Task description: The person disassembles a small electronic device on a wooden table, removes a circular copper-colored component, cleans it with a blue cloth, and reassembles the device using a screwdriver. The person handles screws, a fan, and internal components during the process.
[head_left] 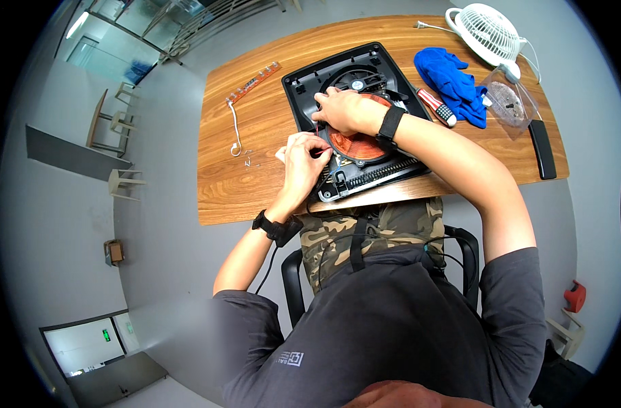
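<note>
On the table before me lies the opened black housing of an induction cooker (298, 92), with a black fan (358, 83) and a round copper coil (358, 147) inside. My left hand (303, 158) is closed in a pinch at the coil's left edge. A thin wire shows by its fingertips, but I cannot make out what they hold. Reaching across the coil, my right hand (344, 112) has its fingers curled down at the coil's upper left rim. Whatever its fingertips grip is hidden. Along the housing's near side runs a dark ribbed strip (382, 173).
Left of the housing lie an orange circuit strip (254, 83) with a white cable (235, 129) and a few small metal pieces (249, 160). To the right are a blue cloth (453, 78), a patterned object (438, 109), a clear plastic box (511, 105), a white fan (487, 34) and a black bar-shaped object (543, 149).
</note>
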Tool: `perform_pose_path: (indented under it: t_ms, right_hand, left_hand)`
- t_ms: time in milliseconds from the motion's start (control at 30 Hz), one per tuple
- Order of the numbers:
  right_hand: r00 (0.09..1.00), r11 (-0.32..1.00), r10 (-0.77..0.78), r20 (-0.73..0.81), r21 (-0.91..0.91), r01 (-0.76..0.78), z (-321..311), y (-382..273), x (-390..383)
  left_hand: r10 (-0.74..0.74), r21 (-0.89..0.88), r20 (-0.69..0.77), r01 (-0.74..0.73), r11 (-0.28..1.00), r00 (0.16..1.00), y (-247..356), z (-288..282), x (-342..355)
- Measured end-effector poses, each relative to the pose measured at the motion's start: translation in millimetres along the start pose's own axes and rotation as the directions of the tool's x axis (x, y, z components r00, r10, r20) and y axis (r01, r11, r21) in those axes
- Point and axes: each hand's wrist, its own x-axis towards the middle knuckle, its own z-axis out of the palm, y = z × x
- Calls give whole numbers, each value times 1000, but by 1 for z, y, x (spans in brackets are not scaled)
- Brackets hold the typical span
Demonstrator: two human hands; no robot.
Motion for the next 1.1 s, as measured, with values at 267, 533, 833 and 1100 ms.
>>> perform_pose_path:
  t_ms: [267, 533, 833, 1100]
  right_hand:
    - [1000, 1000, -2, -31, -23, 2, 0, -1, -2]
    - [1000, 1000, -6, -24, -5, 6, 1, 0, -1]
    - [1000, 999, -1, 6, -38, 1, 1, -1, 3]
    - [1000, 999, 6, -25, -47, -7, 7, -2, 4]
  left_hand:
    - [-6, 13, 72, 5, 1000, 997, -3, 0, 1]
    - [125, 125, 72, -133, 983, 990, 5, -3, 2]
    - [141, 161, 98, -156, 975, 985, 6, -5, 4]
    - [36, 93, 112, -46, 995, 993, -1, 1, 6]
